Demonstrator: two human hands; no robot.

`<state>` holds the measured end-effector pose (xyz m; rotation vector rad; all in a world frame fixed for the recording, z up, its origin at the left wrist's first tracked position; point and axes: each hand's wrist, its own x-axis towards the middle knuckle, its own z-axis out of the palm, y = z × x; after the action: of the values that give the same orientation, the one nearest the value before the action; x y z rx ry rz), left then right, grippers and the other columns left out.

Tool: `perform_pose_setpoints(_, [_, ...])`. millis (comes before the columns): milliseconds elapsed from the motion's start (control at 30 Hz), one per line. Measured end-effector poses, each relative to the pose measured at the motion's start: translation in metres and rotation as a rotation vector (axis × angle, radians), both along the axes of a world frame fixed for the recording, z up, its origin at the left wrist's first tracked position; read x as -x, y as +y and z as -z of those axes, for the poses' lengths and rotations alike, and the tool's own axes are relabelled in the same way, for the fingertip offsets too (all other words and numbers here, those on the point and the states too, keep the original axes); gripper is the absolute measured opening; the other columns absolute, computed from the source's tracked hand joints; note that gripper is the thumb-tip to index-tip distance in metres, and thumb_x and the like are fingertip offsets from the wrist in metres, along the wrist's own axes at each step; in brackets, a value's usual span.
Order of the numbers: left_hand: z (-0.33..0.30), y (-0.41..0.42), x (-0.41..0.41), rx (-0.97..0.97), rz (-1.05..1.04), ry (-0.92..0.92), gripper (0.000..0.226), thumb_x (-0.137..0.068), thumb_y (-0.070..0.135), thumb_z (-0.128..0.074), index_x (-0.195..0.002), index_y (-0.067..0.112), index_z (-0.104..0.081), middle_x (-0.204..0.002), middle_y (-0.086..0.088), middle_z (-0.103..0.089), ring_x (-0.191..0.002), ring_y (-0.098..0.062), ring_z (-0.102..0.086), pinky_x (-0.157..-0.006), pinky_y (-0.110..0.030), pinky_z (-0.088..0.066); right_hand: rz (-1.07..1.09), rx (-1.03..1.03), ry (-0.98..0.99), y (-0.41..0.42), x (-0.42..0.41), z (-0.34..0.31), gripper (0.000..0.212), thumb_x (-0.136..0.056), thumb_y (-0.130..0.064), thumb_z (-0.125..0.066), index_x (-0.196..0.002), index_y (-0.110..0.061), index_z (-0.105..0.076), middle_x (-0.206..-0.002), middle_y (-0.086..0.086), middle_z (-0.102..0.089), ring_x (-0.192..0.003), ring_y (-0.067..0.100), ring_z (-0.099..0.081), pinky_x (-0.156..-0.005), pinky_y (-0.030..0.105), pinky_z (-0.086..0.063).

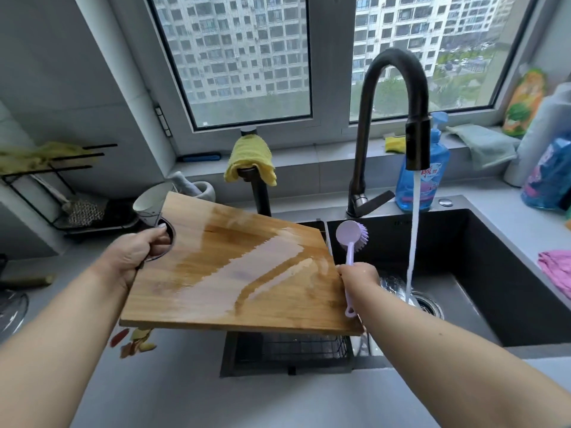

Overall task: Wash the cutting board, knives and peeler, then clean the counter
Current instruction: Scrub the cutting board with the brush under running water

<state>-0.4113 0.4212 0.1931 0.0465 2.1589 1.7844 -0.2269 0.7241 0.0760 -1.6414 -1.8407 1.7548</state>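
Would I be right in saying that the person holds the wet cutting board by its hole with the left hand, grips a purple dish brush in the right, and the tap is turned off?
Not quite: the head view shows the tap running, water falling into the sink. The rest holds: the left hand grips the wet cutting board at its hole and the right hand holds the purple dish brush.

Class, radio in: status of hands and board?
Left hand grips cutting board by its hole. Right hand grips brush. Board wet, clear of running water.

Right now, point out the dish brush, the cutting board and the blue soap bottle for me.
dish brush (351,234), head view, on the back of its round lilac head.
cutting board (247,273), head view, on the wet middle of its top face.
blue soap bottle (432,193), head view, on its lower body right of the water stream.
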Motion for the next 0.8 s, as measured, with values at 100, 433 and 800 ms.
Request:
perform_pose_setpoints(100, [-0.003, -0.008, 0.012, 0.001, -0.018, 0.027, 0.037, -0.101, 0.014, -0.043, -0.066, 0.007, -0.054, -0.039, 0.006, -0.053, -0.032, 0.001, -0.049, -0.037, -0.008, -0.040, -0.059, -0.012, -0.009, -0.009, 0.010, 0.004, 0.012, -0.087, -0.019, -0.061, -0.084, -0.007, -0.062, -0.069, 0.010, -0.048, -0.060, 0.023, -0.042, -0.053, 0.025, -0.034])
perform_pose_setpoints(433, [0.024, 0.010, 0.029, 0.038, 0.018, 0.054, 0.027, -0.097, 0.011, -0.051, -0.071, 0.005, -0.054, -0.042, 0.008, -0.052, -0.033, 0.001, -0.045, -0.037, -0.007, -0.034, -0.155, -0.262, -0.114, -0.007, 0.017, 0.019, 0.016, -0.091, -0.024, -0.054, -0.091, -0.010, -0.062, -0.076, 0.007, -0.056, -0.069, 0.026, -0.053, -0.056, 0.028, -0.040])
perform_pose_setpoints(800, [0.049, 0.040, 0.021, 0.118, 0.100, -0.042, 0.033, -0.099, 0.023, -0.050, -0.080, -0.002, -0.061, -0.051, -0.011, -0.066, -0.039, -0.020, -0.061, -0.038, -0.022, -0.049, -0.216, -0.307, -0.036, -0.005, 0.016, 0.025, 0.017, -0.093, -0.028, -0.056, -0.091, -0.012, -0.060, -0.070, 0.000, -0.052, -0.061, 0.016, -0.047, -0.051, 0.027, -0.033])
